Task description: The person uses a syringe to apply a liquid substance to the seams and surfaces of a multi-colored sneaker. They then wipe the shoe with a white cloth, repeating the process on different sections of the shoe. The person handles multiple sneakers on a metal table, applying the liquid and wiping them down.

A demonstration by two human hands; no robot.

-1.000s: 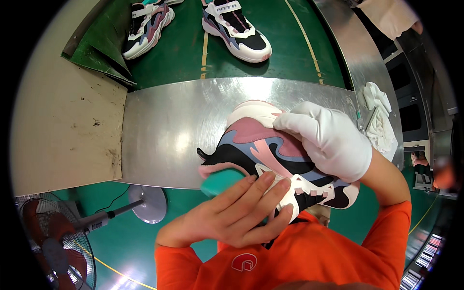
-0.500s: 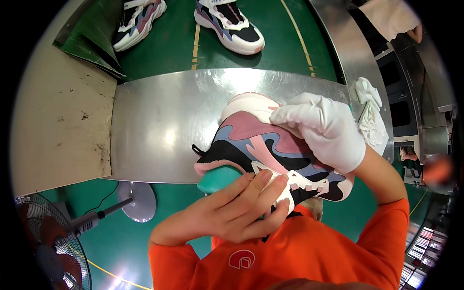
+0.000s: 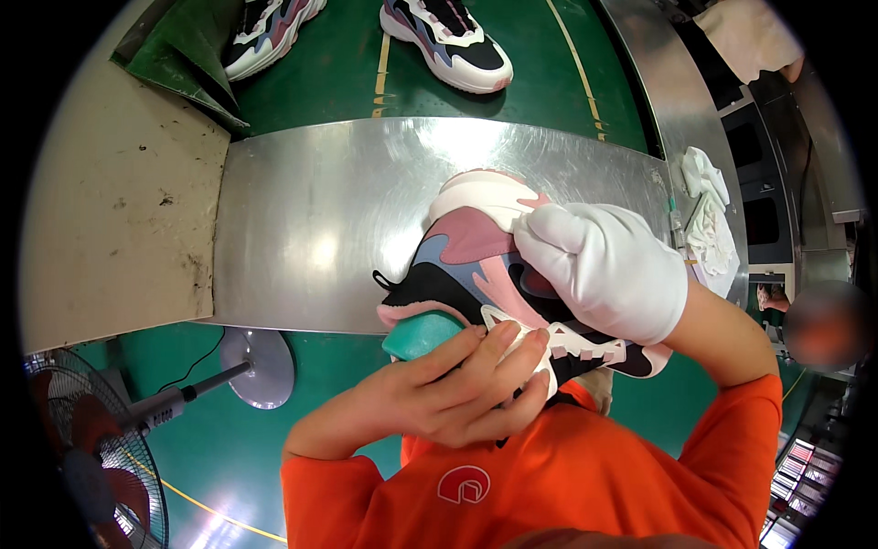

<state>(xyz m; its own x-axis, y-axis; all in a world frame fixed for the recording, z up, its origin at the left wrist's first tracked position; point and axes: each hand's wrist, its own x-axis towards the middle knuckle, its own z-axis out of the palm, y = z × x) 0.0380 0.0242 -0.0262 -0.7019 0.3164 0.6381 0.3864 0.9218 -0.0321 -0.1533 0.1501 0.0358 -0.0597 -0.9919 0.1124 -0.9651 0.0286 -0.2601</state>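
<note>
My bare left hand [image 3: 453, 389] is holding the sneaker [image 3: 494, 284] around its white lacing panel [image 3: 585, 346], at the worktop's [image 3: 311, 238] near edge. My gloved right hand [image 3: 608, 270] is touching its side, fingers bunched; can't tell if gripping. White cloths [image 3: 713, 233] are lying right of the worktop, two sneakers [image 3: 453, 50] beyond.

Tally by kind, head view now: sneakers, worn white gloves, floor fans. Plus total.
Sneakers: 3 (1 held, 2 on the green surface)
Worn white gloves: 1
Floor fans: 1
Total: 5
</note>
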